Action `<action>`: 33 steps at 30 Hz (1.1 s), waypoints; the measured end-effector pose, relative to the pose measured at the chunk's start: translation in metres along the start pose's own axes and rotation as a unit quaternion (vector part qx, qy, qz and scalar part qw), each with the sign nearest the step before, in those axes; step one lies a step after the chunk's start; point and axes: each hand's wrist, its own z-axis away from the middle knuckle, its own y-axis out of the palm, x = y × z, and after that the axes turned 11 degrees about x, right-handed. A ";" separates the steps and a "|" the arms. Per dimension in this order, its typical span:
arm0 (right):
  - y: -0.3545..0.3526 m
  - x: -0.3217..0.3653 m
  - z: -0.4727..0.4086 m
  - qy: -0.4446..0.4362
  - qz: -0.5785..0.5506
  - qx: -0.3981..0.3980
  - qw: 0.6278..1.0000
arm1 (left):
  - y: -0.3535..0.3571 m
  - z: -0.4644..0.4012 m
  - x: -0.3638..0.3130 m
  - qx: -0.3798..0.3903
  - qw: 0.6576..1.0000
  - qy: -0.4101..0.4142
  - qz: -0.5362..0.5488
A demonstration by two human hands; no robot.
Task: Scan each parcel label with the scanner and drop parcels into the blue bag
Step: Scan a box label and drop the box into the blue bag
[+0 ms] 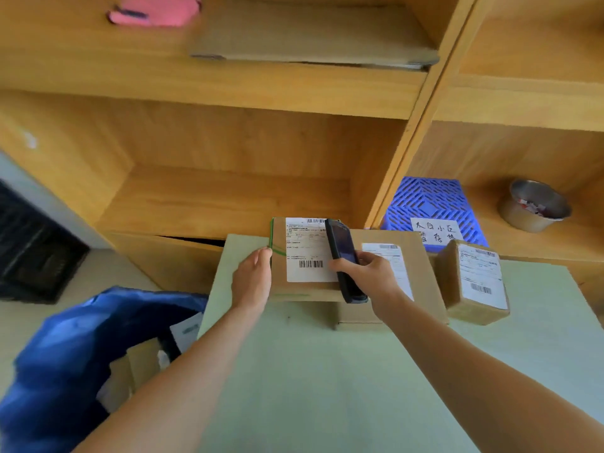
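A brown cardboard parcel point(281, 273) with green tape on its left edge and a white barcode label is lifted a little above the pale green table point(327, 387). My left hand point(253, 279) grips its left edge. My right hand point(369, 276) holds a dark handheld scanner point(343, 253) over the right side of the label. A larger labelled box point(421, 256) sits under and behind it, and a smaller taped parcel point(474, 282) stands to the right. The blue bag point(65, 361) is open at lower left with several parcels inside.
Wooden shelving rises behind the table. A blue plastic basket point(431, 204) with a handwritten note and a metal bowl point(532, 207) sit on the right shelf. Flat cardboard point(310, 37) and a pink object point(157, 11) lie on the upper shelf. A dark crate point(29, 250) stands at far left.
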 end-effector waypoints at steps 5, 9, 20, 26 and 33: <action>0.111 0.014 -0.008 -0.002 0.050 0.077 0.996 | -0.101 0.011 0.051 -0.062 0.996 -0.047 0.038; 0.194 0.011 -0.008 0.002 0.071 0.134 0.988 | -0.168 0.019 0.095 -0.116 0.987 -0.093 0.059; 0.328 -0.033 -0.010 0.042 0.160 0.203 0.965 | -0.261 0.044 0.192 -0.179 0.962 -0.185 0.092; 0.347 -0.059 -0.017 0.042 0.223 0.174 0.958 | -0.265 0.047 0.216 -0.221 0.953 -0.176 0.109; 0.337 -0.049 -0.018 0.020 0.232 0.153 0.960 | -0.267 0.040 0.215 -0.217 0.962 -0.143 0.084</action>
